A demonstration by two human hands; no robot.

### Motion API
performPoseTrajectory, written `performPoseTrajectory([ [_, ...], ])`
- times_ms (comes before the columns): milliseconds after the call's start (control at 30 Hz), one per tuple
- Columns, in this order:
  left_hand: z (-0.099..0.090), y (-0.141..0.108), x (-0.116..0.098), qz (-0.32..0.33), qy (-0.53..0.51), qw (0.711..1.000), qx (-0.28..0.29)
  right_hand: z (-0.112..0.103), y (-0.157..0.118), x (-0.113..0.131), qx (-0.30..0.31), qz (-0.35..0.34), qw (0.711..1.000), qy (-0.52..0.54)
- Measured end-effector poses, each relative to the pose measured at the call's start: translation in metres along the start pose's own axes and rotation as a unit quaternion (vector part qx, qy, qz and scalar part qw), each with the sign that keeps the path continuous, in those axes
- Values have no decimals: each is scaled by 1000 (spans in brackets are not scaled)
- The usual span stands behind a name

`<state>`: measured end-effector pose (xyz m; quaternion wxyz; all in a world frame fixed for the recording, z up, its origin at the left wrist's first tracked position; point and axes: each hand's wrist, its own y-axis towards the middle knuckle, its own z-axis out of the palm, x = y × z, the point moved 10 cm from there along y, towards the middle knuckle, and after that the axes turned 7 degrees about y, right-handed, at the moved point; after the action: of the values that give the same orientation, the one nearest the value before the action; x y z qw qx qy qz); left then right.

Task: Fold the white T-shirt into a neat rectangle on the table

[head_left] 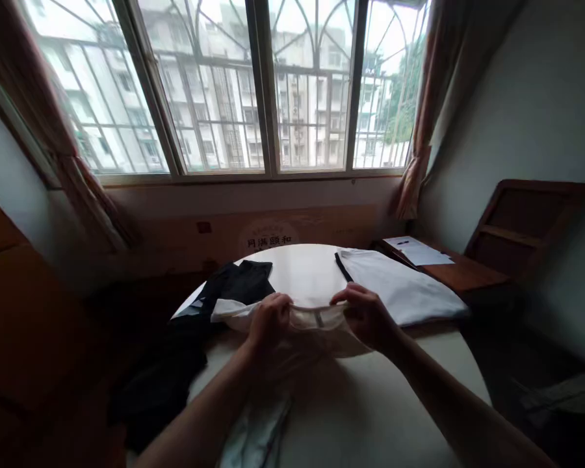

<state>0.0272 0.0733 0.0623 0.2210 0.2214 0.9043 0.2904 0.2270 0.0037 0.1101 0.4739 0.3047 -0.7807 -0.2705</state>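
Note:
A white T-shirt [324, 341] is stretched between my two hands over the round table, with a small grey label inside its neckline. My left hand [272, 317] is closed on one side of the neckline. The other side is pinched in the fingers of my right hand [364, 313]. Part of the shirt lies out to the left beyond my left hand; its lower part is dim and hard to make out.
The white round table [305, 260] bears black clothes [238, 283] at left and a white garment with a black edge [400, 283] at right. Papers [422, 251] and a pen lie on a wooden side table [472, 273]. Dark cloth [160, 383] hangs at the left edge.

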Motion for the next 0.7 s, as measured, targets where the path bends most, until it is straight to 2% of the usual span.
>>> performPoseTrajectory([
  [100, -17, 6, 20, -25, -6, 998, -66, -36, 5, -18, -90, 10, 995, -44],
  [200, -25, 7, 34, -55, -54, 992, -95, -58, 4, -47, -150, 50, 985, -75],
  [333, -21, 6, 41, -114, -120, 984, -66, -61, -5, -101, -172, 181, 967, -52],
  [433, -25, 8, 37, -146, -122, 981, -46, -52, -12, -125, -157, 247, 956, -23],
  [500, -39, 15, 29, -140, -108, 983, -53, -53, -13, -127, -164, 264, 951, -13],
  [567, -61, 27, 17, -118, -85, 987, -62, -62, -8, -118, -175, 264, 948, -17],
  [633, -93, 44, 2, -87, -41, 992, -77, -77, 5, -100, -172, 249, 952, -38],
  [700, -135, 65, -18, -50, 24, 993, -102, -95, 24, -71, -147, 222, 960, -87],
])
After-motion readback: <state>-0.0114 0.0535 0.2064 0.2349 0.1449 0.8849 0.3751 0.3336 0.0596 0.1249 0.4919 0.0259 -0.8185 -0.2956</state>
